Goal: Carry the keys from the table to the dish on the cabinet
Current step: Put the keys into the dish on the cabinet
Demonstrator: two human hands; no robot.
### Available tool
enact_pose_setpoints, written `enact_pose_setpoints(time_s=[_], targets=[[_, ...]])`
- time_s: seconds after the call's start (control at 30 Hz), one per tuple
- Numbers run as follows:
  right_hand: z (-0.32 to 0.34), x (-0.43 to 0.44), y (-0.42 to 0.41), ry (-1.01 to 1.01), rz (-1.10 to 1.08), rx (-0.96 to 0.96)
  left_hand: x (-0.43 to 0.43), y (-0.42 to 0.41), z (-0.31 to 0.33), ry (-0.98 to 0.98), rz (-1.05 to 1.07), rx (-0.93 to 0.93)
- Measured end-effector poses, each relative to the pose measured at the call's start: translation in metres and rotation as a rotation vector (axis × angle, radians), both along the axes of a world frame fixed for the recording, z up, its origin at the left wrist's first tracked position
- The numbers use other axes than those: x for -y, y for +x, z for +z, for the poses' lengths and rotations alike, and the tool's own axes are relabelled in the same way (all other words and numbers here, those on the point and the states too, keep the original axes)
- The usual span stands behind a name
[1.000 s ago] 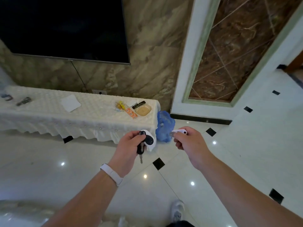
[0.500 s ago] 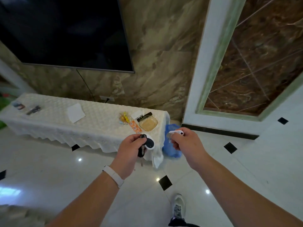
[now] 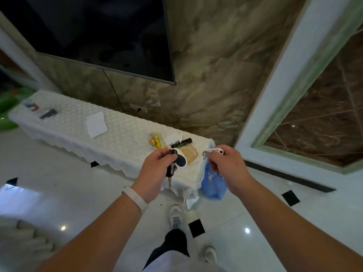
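Holding a bunch of keys (image 3: 172,165) in a closed pinch, the left hand (image 3: 155,169) sits just short of the dish (image 3: 189,154), with a dark fob (image 3: 180,160) rimmed in white fanned toward the dish and one key blade hanging straight down below the fingers. Pinched shut too, the right hand (image 3: 227,167), thumb and forefinger closed on a white tag (image 3: 213,152) that lies roughly level, its long axis running left to right, its metal ring end pointing back toward the dish. Amber and shallow, the dish, resting at the right-hand end of the cloth-covered surface (image 3: 78,124) and lying between the two hands, a little beyond both. Judged nearer: the left hand, its fob already overlapping the dish rim in this view, though height above the rim cannot be told. Needed next, probably: a short reach forward and down, then a release over the bowl. Behind the dish, a yellow packet (image 3: 156,141) and a small dark object (image 3: 183,143) close to its far rim; right of the dish and lower, a blue bag (image 3: 213,183) on the floor. Worth minding: the dangling blade catching the near rim.
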State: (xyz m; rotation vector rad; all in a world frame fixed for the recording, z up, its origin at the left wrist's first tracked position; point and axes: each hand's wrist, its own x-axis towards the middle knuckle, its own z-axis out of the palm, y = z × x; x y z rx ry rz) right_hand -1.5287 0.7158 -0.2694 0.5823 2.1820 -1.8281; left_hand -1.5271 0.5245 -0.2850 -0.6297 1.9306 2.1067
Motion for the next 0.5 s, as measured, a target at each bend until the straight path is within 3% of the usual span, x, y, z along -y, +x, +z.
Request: enact_pose_setpoints(time_s=[0.5], targets=[[-0.075,0.039,-0.176,0.209,-0.039,0.175,0.061,-0.181,-0.108,-0.144,-0.116,0.133]])
